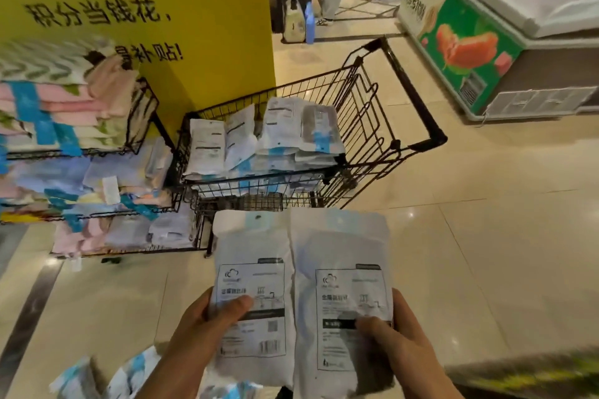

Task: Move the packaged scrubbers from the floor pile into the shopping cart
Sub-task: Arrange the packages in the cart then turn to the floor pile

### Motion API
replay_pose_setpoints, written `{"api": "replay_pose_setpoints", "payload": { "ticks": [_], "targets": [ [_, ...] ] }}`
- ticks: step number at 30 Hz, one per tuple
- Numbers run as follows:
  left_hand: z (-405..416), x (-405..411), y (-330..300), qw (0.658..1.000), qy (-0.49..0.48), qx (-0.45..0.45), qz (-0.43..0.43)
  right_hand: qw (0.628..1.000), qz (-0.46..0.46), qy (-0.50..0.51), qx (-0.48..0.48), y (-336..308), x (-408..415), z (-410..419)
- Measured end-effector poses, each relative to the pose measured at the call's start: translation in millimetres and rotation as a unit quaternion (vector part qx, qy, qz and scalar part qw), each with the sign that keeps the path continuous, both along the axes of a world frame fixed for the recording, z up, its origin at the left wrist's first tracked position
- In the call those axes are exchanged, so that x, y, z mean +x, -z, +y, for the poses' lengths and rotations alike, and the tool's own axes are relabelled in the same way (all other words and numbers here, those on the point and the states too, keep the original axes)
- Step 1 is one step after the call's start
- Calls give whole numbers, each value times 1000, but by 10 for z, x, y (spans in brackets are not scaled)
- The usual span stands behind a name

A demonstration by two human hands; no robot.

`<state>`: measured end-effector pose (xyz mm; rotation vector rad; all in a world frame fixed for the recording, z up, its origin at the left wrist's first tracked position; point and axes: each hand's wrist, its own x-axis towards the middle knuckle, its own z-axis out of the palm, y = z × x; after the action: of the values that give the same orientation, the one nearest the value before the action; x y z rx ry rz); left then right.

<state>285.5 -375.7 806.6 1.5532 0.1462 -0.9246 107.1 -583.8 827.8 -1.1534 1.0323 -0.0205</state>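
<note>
White plastic packs of scrubbers, two of them, are held side by side at 6 o'clock. The left hand grips the left pack, thumb on top. The right hand grips the right pack the same way. Both show printed labels. Bare shiny floor lies open at 3 o'clock. The black wire shopping cart at 12 o'clock holds many packs. More packs lie on the floor at 7 o'clock.

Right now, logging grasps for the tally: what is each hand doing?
Left hand: grips the left scrubber packet.
Right hand: grips the right scrubber packet.
</note>
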Motion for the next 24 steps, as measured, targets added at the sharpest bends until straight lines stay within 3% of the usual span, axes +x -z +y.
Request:
{"api": "replay_pose_setpoints", "payload": {
  "ticks": [8, 15, 24],
  "targets": [
    [-782, 993, -4, 999, 15, -30, 19, 1000, 17, 7, -7, 45, 936, -734],
    [-1697, 1848, 165, 999, 27, 23, -9, 999, 27, 16, -22, 248, 1866, -1768],
    [-2762, 2766, 261, 995, -56, 86, 14, 999, 43, -5, -11, 600, 3032, -2967]
  ]
}}
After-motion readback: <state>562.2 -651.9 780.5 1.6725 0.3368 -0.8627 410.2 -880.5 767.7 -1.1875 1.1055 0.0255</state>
